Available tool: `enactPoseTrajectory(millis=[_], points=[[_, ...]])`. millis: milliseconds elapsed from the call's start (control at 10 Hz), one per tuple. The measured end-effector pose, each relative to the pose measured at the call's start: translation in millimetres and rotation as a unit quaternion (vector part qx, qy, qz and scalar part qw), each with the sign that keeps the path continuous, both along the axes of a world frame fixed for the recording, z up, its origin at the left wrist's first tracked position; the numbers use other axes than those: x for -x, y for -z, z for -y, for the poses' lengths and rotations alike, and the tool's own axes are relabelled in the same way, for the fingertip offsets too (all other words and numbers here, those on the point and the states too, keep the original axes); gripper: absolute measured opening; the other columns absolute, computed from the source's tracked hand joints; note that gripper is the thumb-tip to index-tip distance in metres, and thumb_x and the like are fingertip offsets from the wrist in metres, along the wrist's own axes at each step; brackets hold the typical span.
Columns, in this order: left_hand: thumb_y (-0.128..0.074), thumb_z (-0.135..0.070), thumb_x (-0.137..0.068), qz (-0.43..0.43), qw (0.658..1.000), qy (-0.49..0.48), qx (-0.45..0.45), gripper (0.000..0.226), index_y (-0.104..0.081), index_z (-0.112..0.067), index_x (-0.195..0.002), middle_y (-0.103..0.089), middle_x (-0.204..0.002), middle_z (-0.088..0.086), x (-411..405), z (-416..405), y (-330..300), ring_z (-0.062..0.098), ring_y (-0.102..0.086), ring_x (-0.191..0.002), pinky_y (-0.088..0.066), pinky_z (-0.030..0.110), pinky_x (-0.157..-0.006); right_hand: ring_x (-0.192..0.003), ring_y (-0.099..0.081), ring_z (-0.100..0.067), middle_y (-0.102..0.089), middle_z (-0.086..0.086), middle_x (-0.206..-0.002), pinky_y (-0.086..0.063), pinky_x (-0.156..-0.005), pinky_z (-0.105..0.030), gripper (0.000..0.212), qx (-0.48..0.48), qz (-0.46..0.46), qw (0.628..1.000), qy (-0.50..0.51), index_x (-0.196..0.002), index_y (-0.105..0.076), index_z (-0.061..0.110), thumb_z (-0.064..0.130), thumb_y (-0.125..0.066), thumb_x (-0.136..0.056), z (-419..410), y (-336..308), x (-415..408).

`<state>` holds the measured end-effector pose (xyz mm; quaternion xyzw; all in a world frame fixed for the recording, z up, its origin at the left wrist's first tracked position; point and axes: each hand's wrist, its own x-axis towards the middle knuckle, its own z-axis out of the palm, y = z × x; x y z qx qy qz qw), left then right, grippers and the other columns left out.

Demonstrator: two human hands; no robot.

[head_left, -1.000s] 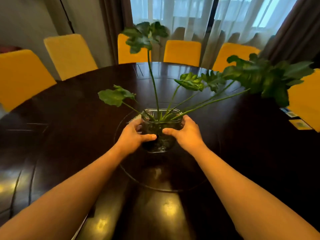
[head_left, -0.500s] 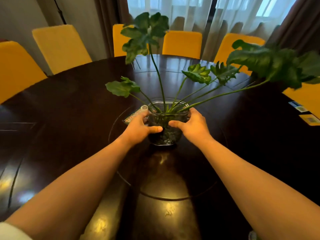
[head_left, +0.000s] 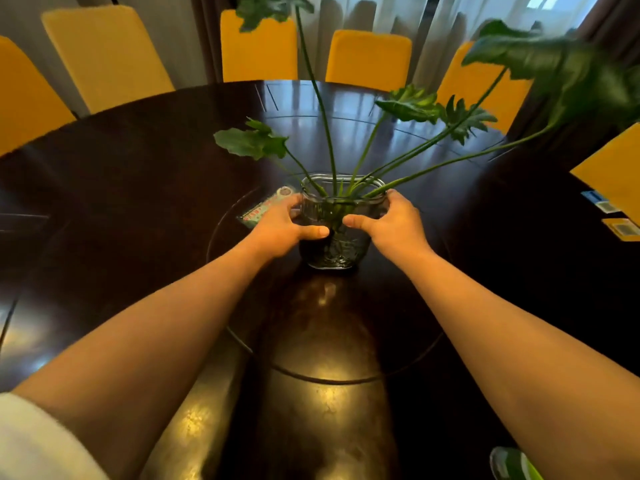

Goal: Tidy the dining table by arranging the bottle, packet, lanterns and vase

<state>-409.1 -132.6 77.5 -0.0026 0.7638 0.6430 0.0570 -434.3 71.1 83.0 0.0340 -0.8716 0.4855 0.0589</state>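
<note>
A clear glass vase point(head_left: 341, 249) with water and long-stemmed green leaves point(head_left: 252, 143) stands on the round turntable in the middle of the dark dining table point(head_left: 121, 188). My left hand point(head_left: 280, 228) grips its left side and my right hand point(head_left: 394, 226) grips its right side, thumbs across the front. A flat packet point(head_left: 263, 209) with a red and green print lies on the turntable just left of the vase, partly hidden behind my left hand. No bottle or lanterns are in view.
Yellow chairs point(head_left: 107, 53) ring the far side of the table in front of sheer curtains. Small cards point(head_left: 620, 228) lie at the table's right edge. The leaves reach high and far to the right. A shoe point(head_left: 509, 465) shows at the bottom right.
Both hands have kept hold of the vase and carried it farther from me toward the turntable's middle. The view has come closer, and the packet has come into sight beside it.
</note>
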Motion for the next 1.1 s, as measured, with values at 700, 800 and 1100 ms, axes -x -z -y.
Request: enactPoseTrajectory(millis=[700,800,1100], points=[[-0.075,0.0,-0.079,-0.035,0.999,-0.003,-0.027,0.054,-0.055,-0.005,-0.129,-0.065,-0.126,0.015,-9,-6,17,0.017,-0.063,-0.113,-0.048,0.028,-0.101,-0.09,-0.056,0.01,-0.064,0.023,-0.094,-0.042,-0.073,-0.007,0.048,0.05,0.032,0.998,-0.009,-0.092,-0.055,0.04,0.044,-0.09,-0.058,-3,6,-11],[-0.071,0.001,-0.083,-0.031,0.999,0.007,-0.035,0.054,-0.051,-0.002,-0.133,-0.063,-0.128,0.013,-14,-11,20,0.002,-0.064,-0.105,-0.049,0.021,-0.097,-0.089,-0.057,0.013,-0.061,0.027,-0.092,-0.04,-0.065,-0.001,0.047,0.054,0.041,0.998,-0.009,-0.095,-0.054,0.041,0.043,-0.088,-0.063,-1,4,-16],[-0.057,-0.061,-0.087,-0.106,0.932,-0.052,0.342,0.078,-0.041,-0.011,-0.145,-0.048,-0.146,0.009,-75,14,-8,0.024,-0.045,-0.134,-0.037,0.038,-0.108,-0.144,-0.019,-0.032,-0.02,-0.012,-0.159,-0.023,-0.113,-0.042,0.121,-0.148,0.138,0.979,-0.019,-0.154,-0.002,0.015,0.069,-0.07,-0.069,5,-19,-68]])
